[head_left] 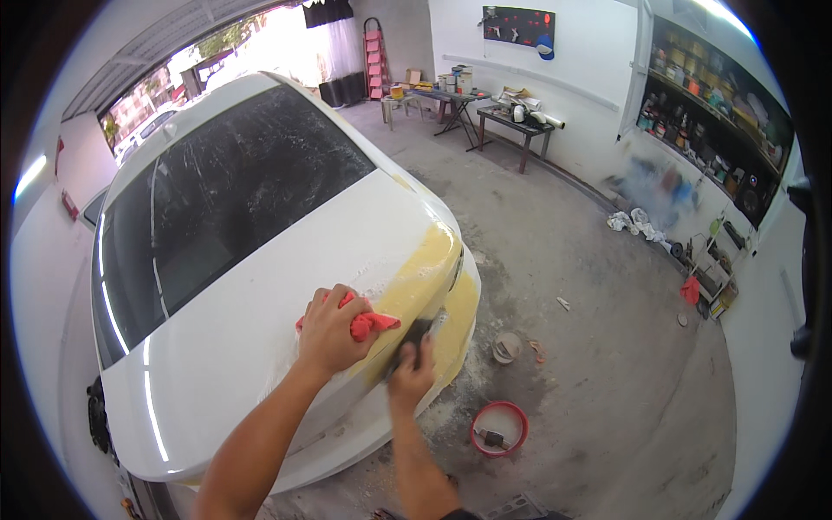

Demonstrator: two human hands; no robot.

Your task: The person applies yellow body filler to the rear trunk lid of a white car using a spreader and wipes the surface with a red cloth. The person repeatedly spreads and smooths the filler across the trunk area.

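Observation:
A white car fills the left and middle, its rear lid and rounded rear corner nearest me. Yellow filler patches cover that corner, and wet streaks run over the paint beside them. My left hand is closed round a crumpled red cloth, resting on the lid at the edge of the yellow. Lower and to the right, my right hand grips a dark flat piece of what looks like sandpaper, held against the filler. Motion blurs this hand, and its fingers partly hide the piece.
On the floor to the right stand a red-rimmed basin with liquid and a block inside, and a small tub. Work tables line the far wall, near a pink stepladder. Shelves of cans and a small rack stand right.

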